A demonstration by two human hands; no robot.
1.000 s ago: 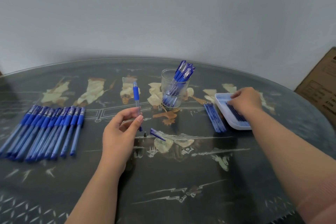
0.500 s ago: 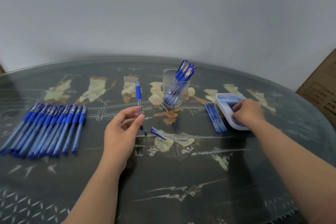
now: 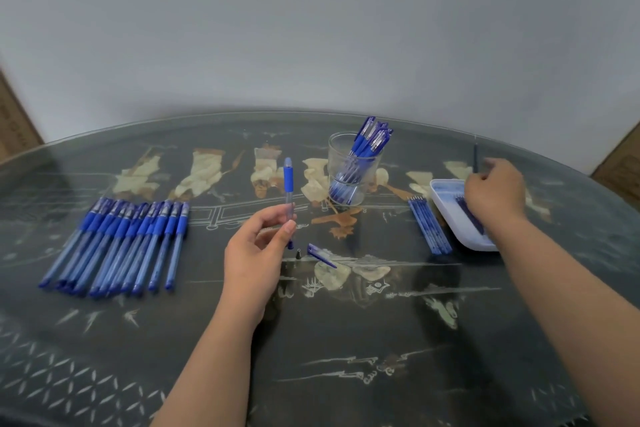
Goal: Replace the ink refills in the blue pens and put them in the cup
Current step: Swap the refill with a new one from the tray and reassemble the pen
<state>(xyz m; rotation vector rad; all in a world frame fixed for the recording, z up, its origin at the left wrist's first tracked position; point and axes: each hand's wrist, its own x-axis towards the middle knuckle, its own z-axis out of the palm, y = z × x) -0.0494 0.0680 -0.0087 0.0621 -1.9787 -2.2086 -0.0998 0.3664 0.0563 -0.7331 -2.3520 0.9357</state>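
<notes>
While the left hand (image 3: pixel 256 253) holds a pen barrel (image 3: pixel 288 184) upright above the middle of the desk (image 3: pixel 346 340), its grip is narrow, with thumb and fingertips pinching the clear lower part. The barrel's long axis runs nearly vertical, with the blue rubber sleeve at the top and the blue lower end pointing down at the desk. Just below that end lie a small dark tip (image 3: pixel 298 253) and a blue cap (image 3: pixel 320 255) (the cap lies slanted, apart from the tip). The right hand (image 3: pixel 495 191) is over the white tray (image 3: pixel 446 199), its grip closed on a thin refill (image 3: pixel 475 158) that points up and away from the person; this hand is blurred. A row of refills (image 3: pixel 429 227) lies just left of the tray. The glass cup (image 3: pixel 346 163) stands beyond the barrel, with blue pens (image 3: pixel 370 139) in it leaning right. A row of pens (image 3: pixel 121 239) lies on the left of the desk, sleeve ends away from the person.
</notes>
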